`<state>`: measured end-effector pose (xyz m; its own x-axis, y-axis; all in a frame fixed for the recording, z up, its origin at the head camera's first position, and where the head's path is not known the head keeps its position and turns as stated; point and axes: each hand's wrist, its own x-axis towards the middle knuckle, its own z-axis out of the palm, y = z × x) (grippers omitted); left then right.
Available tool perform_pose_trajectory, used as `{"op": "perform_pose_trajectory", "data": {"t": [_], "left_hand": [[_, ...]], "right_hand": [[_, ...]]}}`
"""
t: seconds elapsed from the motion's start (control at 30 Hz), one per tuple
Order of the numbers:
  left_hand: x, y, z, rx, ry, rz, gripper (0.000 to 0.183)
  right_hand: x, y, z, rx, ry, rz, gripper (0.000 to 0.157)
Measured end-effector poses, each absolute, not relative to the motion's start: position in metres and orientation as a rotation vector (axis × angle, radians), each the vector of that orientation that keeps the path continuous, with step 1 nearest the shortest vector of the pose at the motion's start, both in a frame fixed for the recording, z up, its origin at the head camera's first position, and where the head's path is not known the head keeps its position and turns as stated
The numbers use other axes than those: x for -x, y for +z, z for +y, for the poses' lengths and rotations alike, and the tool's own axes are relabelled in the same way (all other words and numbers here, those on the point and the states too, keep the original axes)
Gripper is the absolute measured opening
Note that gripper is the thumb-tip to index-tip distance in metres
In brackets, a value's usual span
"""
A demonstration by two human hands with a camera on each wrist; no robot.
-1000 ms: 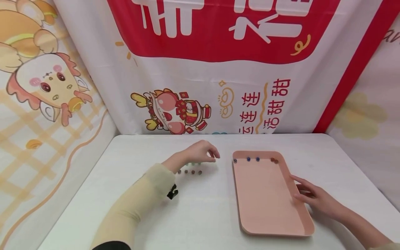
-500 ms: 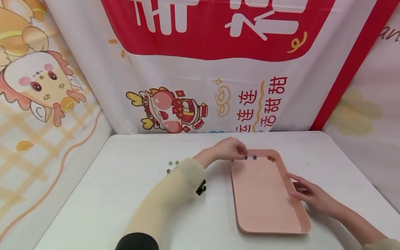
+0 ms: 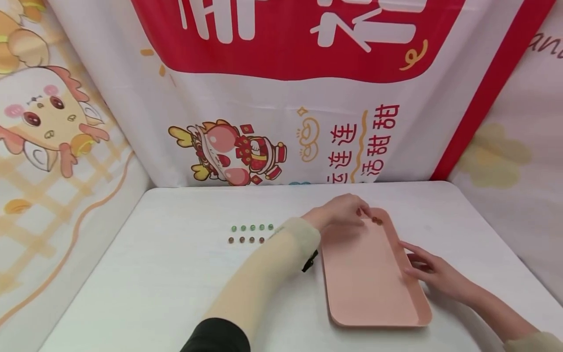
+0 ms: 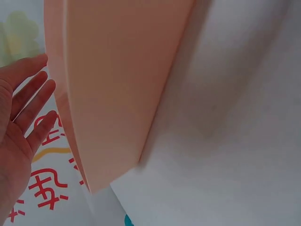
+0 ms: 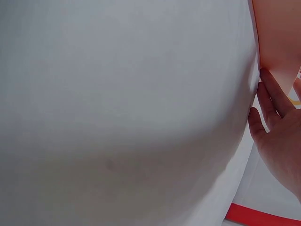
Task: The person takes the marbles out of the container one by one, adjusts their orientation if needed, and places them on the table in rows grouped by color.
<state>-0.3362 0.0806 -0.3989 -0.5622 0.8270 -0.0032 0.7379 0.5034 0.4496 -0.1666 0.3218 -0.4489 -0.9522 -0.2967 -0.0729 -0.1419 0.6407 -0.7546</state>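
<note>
A pink tray (image 3: pixel 369 283) lies on the white table. In the head view my left hand (image 3: pixel 343 210) hangs over its far end, fingertips close to two amber-brown beads (image 3: pixel 377 221) by the far wall. The left wrist view shows that hand (image 4: pixel 23 103) with its fingers spread and extended, nothing between them. My right hand (image 3: pixel 435 274) holds the tray's right wall, thumb over the rim. Seen from the right wrist, several fingers (image 5: pixel 270 101) lie along the outside of that wall. The far left corner inside the tray is hidden behind my left hand.
Left of the tray, two rows of small round beads sit on the table (image 3: pixel 145 283): green beads (image 3: pixel 252 228) behind, brown beads (image 3: pixel 242 240) in front, partly covered by my left sleeve (image 3: pixel 272 269). A printed cloth (image 3: pixel 299 132) hangs behind the table.
My left hand has moved right, from above the bead rows to the tray's far end. The blue beads in the tray are now hidden behind it. My right hand stays on the tray wall.
</note>
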Motion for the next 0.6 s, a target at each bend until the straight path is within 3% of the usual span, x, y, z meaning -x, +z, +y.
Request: {"op": "perform_pose_trajectory", "data": {"t": [0.4, 0.6], "left_hand": [[0.339, -0.414, 0.101, -1.268, 0.574, 2.478, 0.041], [0.337, -0.414, 0.105, -1.153, 0.562, 2.507, 0.034]], "right_hand": [[0.168, -0.45, 0.324, 0.387, -1.211, 2.68, 0.069], [0.169, -0.448, 0.324, 0.361, -1.196, 2.684, 0.069]]}}
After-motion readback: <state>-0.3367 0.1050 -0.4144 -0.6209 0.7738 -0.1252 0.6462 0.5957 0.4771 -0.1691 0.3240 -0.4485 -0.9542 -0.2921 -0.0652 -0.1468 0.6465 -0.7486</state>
